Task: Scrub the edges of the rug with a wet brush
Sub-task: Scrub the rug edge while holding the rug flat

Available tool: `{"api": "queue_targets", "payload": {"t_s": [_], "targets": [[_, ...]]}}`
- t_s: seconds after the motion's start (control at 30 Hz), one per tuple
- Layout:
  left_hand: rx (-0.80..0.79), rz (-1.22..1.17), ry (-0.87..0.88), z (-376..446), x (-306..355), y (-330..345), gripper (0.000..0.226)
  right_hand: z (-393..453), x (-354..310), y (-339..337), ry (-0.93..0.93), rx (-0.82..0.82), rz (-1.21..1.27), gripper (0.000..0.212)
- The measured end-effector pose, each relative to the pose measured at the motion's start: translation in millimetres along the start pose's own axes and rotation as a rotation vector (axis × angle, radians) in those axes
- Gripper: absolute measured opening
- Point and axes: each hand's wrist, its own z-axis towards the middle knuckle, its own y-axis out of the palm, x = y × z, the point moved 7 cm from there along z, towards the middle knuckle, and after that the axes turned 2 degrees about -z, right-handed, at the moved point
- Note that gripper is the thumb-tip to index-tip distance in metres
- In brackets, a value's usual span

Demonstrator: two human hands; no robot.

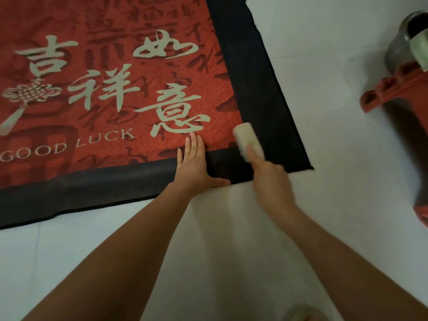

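On a white tiled floor (335, 228), the red "GOOD LUCK" rug (115, 89) is pinned by the flat left hand (194, 165) while a scrub brush (249, 141) is gripped by the right hand (271, 179) on its black corner border, a red bucket (398, 89) nearby.

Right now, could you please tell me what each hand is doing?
Left hand: open, pressed flat on the rug.
Right hand: holding the brush on the rug's black border.
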Motion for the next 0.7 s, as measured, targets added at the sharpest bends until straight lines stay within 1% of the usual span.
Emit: {"api": "queue_targets", "payload": {"t_s": [0.07, 0.1, 0.13, 0.17, 0.2, 0.23, 0.27, 0.33, 0.37, 0.4, 0.43, 0.5, 0.57, 0.6, 0.63, 0.7], "targets": [[0.01, 0.011, -0.012, 0, -3, 0, 0.137, -19, -37, 22, -0.113, -0.115, 0.044, 0.066], [0.015, 0.017, -0.013, -1, -4, 0, 0.137, -25, -45, 27, -0.179, -0.153, 0.018, 0.068], [0.011, 0.02, -0.005, -2, -4, 0, 0.138, -22, -39, 22, -0.213, -0.14, -0.035, 0.07], [0.011, 0.021, 0.003, -3, -5, -1, 0.139, -9, -23, 12, -0.194, -0.106, -0.107, 0.07], [0.015, 0.028, 0.014, -3, -3, -1, 0.14, 3, -2, -1, -0.119, -0.074, -0.162, 0.069], [0.02, 0.034, 0.019, -3, -2, -1, 0.141, 7, 9, -11, -0.027, -0.039, -0.145, 0.067], [0.024, 0.031, 0.006, -4, -3, -1, 0.142, 4, 5, -12, 0.018, -0.024, -0.101, 0.065], [0.058, 0.039, -0.021, -5, -7, -3, 0.14, -17, -36, 8, -0.039, -0.088, -0.023, 0.061], [0.096, 0.056, -0.053, -6, -12, -4, 0.138, -28, -54, 24, -0.097, -0.162, -0.029, 0.06], [0.126, 0.089, -0.088, -10, -15, -4, 0.136, -34, -64, 32, -0.177, -0.19, -0.063, 0.057], [0.147, 0.125, -0.114, -12, -19, -5, 0.138, -29, -62, 30, -0.218, -0.151, -0.126, 0.053], [0.149, 0.134, -0.138, -15, -23, -4, 0.147, -1, -26, 7, -0.129, -0.051, -0.224, 0.05], [0.116, 0.1, -0.109, -11, -24, -5, 0.144, 7, -5, -11, -0.001, 0.028, -0.153, 0.059], [0.094, 0.083, -0.092, -10, -25, -7, 0.14, 2, -15, -8, 0.008, 0.029, -0.093, 0.062], [0.076, 0.069, -0.067, -10, -27, -9, 0.136, -8, -37, 1, -0.023, 0.0, -0.024, 0.063], [0.06, 0.042, -0.024, -12, -34, -14, 0.129, -29, -76, 28, -0.129, -0.104, 0.014, 0.065]]}}
